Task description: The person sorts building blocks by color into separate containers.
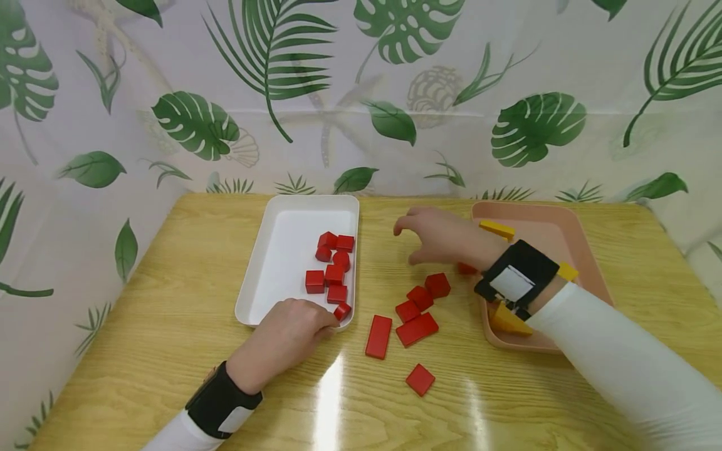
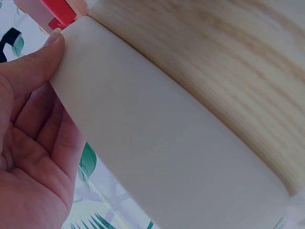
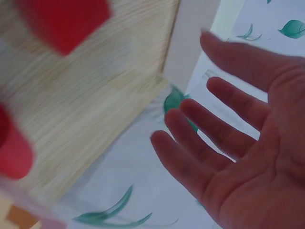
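Observation:
At the near right corner of the white tray (image 1: 273, 250), my left hand (image 1: 287, 335) pinches a small tilted red block (image 1: 341, 311) at its fingertips. In the left wrist view the thumb lies at the tray's rim, and the wall hides the other fingertips. Several red blocks (image 1: 334, 275) lie along the tray's right side. My right hand (image 1: 437, 237) is over the table between the two trays, fingers spread and bent a little, holding nothing. Below it, loose red blocks (image 1: 437, 285) sit on the wood; more appear blurred in the right wrist view.
A pink tray (image 1: 589, 263) with yellow pieces (image 1: 510, 321) stands to the right, under my right forearm. Flat red blocks (image 1: 378, 337) and a red square block (image 1: 420, 379) lie on the table nearer me. A leaf-patterned cloth (image 1: 338, 144) rises behind the table.

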Demonstrator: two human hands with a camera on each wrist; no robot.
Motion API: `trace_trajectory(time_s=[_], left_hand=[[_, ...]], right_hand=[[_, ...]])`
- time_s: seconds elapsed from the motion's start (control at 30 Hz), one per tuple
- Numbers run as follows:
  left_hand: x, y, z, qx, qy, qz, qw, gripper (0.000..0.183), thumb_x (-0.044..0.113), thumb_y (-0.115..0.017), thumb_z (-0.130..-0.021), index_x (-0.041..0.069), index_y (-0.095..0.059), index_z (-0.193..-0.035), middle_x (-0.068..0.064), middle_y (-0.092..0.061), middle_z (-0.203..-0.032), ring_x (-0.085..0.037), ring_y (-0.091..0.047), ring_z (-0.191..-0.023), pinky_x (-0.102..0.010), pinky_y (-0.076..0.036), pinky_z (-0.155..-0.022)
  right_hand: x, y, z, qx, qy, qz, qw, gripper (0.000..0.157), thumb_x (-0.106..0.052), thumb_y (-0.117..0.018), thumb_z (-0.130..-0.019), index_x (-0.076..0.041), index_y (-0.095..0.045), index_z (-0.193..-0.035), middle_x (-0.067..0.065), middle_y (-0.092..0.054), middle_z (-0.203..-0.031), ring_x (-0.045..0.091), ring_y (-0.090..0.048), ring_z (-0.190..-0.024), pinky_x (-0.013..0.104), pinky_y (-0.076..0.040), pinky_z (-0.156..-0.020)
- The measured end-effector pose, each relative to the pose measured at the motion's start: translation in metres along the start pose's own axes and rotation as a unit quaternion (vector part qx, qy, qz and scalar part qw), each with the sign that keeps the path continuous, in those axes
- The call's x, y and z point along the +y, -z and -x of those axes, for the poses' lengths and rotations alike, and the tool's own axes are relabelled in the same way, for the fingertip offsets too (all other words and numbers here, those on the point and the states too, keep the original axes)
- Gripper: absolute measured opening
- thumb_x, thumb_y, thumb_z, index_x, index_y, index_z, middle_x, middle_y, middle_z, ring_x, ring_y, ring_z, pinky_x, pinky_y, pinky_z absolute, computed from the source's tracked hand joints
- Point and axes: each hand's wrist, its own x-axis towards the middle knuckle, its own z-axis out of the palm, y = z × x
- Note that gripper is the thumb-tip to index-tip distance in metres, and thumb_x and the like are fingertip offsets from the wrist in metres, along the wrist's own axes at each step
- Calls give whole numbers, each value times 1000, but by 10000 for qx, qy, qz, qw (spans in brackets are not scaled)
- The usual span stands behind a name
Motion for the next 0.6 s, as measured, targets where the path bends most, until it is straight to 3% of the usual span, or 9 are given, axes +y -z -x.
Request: trace_trajectory(time_s=[0.13,0.27,0.43,0.6], left_hand=[[1,0,-1,-2,15,-8,10000,11,15,-70,-76,22,-72,-84,15,-63,-77,-1,-53,-65,-22,-46,-63],[1,0,-1,25,7,-8,10000,11,16,-71,-76,22,-71,-84,15,-63,-76,-1,-53,-66,-22,-46,-63],[1,-1,-1,-4,25,41,10000,11,17,-71,-76,21,-72,-85,14,-63,-78,-1,-53,-66,-21,-46,-64],[2,-2,-1,-6,26,55,10000,11,16,-71,-76,21,-72,-86,13,-63,-78,-2,-53,-66,-21,-46,-64]], right_hand=[[15,-11,22,-317,43,-93,9994,52,-29,-77,-71,-18,-57,-117,8,-51,-122,23,-48,-99,37,-42,-85],[20,-24,39,-488,358,-291,9977,42,-27,-77,-70,-19,-59,-107,4,-53,-111,19,-48,-91,33,-43,-80],[19,-32,47,-345,670,-325,9966,21,-16,-74,-73,-21,-60,-89,-4,-52,-87,15,-48,-79,28,-43,-72],[19,-33,46,-141,720,-250,9970,18,-14,-73,-74,-21,-60,-83,-5,-52,-81,14,-47,-76,26,-43,-69]])
